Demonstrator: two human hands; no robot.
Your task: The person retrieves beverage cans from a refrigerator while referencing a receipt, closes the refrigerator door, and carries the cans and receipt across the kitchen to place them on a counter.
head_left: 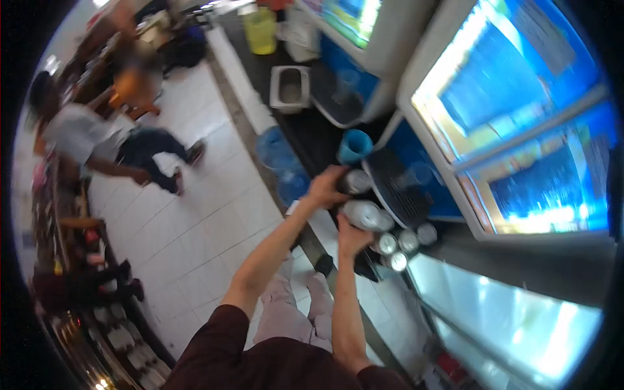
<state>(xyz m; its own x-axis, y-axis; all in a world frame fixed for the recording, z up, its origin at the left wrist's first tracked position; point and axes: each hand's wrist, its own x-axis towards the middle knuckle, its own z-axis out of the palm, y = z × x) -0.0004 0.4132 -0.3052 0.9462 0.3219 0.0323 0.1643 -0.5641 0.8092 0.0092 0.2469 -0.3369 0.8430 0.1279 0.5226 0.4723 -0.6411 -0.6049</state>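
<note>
On the dark counter (300, 133), my left hand (327, 187) is wrapped around the side of a can (356, 182) with a silvery top. My right hand (355, 236) closes around another pale, silvery can (362, 213), just nearer to me. Both cans look upright, and their labels are blurred or hidden. Close beside my right hand, several silver-topped cans (407, 240) stand grouped together. A blue cup (355, 145) is just beyond my left hand. The black drip tray (402, 195) of a drink dispenser lies to the right of the held cans.
Lit dispensers (507, 97) line the counter's right side. Farther along are a steel container (290, 89) and a yellow jug (260, 31). Blue water bottles (279, 159) sit at the counter's left edge. A person (97, 140) in a pale shirt is on the tiled floor (195, 240).
</note>
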